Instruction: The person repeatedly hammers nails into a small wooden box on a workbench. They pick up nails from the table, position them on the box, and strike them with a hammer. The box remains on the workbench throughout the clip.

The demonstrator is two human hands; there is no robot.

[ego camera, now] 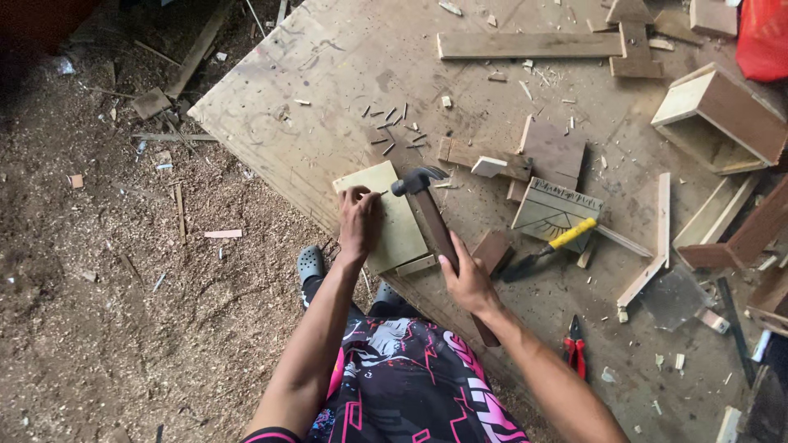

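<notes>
The right hand [469,283] grips a claw hammer [427,209] by its dark handle, head poised over a pale wood panel [394,217]. The left hand [359,223] pinches what may be a small nail (too tiny to confirm) on that panel, at the table [328,74] edge. Loose nails [394,127] lie beyond; red pliers [575,351] sit rightward.

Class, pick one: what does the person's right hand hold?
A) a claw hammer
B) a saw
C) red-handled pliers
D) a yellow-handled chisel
A: the right hand grips the hammer by its wooden handle, its head above the pale board under the left hand.
</notes>
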